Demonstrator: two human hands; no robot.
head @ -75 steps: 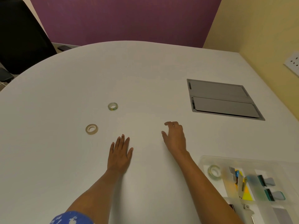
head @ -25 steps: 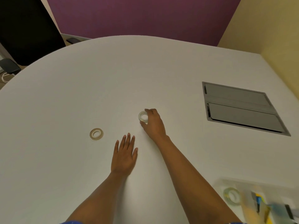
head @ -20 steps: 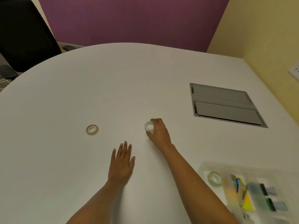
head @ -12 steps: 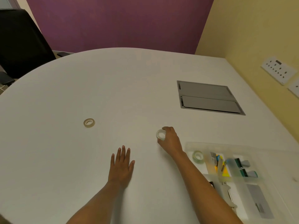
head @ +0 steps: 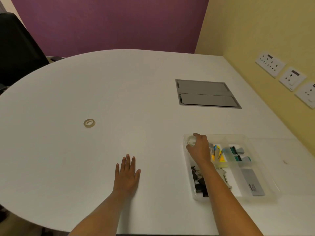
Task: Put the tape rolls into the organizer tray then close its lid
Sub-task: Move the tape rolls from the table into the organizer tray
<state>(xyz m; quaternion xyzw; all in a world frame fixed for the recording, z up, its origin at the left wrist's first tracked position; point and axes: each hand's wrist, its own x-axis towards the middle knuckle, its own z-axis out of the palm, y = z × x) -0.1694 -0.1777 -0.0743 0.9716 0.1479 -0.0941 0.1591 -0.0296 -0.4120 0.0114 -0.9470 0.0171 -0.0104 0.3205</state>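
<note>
Right hand (head: pixel 199 149) grips tape roll (head: pixel 191 140) – over tray (head: pixel 265 181).

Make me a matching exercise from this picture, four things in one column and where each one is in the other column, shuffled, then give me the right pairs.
Things:
1. left hand
2. right hand
3. beige tape roll
4. grey hatch

Places:
A. lying alone on the table, far left of the tray
B. set flush into the tabletop beyond the tray
C. flat on the table, palm down, holding nothing
D. over the far left corner of the organizer tray, holding a clear tape roll

Pairs: 1-C, 2-D, 3-A, 4-B
</note>
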